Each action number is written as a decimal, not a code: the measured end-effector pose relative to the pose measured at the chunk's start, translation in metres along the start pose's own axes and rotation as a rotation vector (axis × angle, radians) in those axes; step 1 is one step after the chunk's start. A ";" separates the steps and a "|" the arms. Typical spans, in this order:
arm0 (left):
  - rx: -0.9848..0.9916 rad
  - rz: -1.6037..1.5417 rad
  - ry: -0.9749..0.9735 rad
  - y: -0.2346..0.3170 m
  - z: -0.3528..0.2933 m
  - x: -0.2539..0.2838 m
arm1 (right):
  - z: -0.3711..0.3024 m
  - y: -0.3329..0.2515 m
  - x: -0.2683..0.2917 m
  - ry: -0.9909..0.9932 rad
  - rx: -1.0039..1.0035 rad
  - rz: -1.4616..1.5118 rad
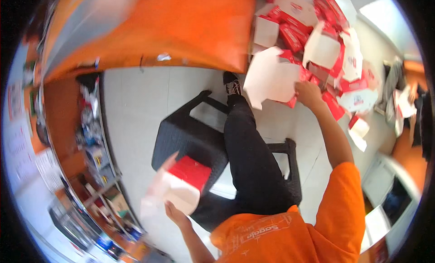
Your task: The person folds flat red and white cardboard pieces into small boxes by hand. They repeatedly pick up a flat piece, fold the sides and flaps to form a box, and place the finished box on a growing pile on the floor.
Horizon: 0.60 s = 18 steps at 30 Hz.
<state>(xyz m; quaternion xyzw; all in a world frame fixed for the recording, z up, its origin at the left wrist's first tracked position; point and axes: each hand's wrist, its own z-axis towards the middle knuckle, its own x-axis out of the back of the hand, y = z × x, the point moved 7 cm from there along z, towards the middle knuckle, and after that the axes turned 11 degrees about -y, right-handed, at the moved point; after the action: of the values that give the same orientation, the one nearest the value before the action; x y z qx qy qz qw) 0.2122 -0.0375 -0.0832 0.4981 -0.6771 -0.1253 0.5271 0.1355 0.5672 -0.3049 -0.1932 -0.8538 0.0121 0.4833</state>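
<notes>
At the lower left, my left hand (176,214) grips an opened red and white folding carton (189,173); its pale flap is smeared by motion. My right arm reaches out to the pile on the floor, where my right hand (309,94) has hold of the edge of a second carton (271,77). That one shows its white inside, with its lid spread open. Behind and beside it lie several red and white cartons (297,11) heaped together, some with lids standing up. The fingertips of my right hand are partly hidden.
A black plastic stool (186,136) stands in front of my leg, with another black stool part (294,172) to the right. An orange table (190,31) spans the far side. Shelves (106,172) line the left. At the far right, another person's hand (412,93) holds a pale piece.
</notes>
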 end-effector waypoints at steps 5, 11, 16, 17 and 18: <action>-0.045 -0.201 0.148 -0.014 0.001 -0.005 | -0.143 -0.002 0.080 0.451 0.155 0.454; -0.467 -0.283 0.124 0.054 -0.074 -0.032 | -0.274 -0.156 0.114 0.653 0.413 0.367; -0.515 -0.671 -0.271 0.107 -0.097 -0.046 | -0.316 -0.318 0.100 0.668 0.970 0.345; -0.488 -0.568 -0.120 0.098 -0.091 -0.039 | -0.319 -0.339 0.097 0.620 1.047 0.341; -0.458 -0.517 -0.033 0.090 -0.084 -0.034 | -0.320 -0.350 0.095 0.623 1.106 0.316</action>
<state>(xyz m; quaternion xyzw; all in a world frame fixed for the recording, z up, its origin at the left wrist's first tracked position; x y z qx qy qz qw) 0.2323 0.0621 -0.0056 0.5198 -0.4911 -0.4115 0.5651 0.2460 0.2227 0.0162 -0.0338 -0.5031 0.4637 0.7285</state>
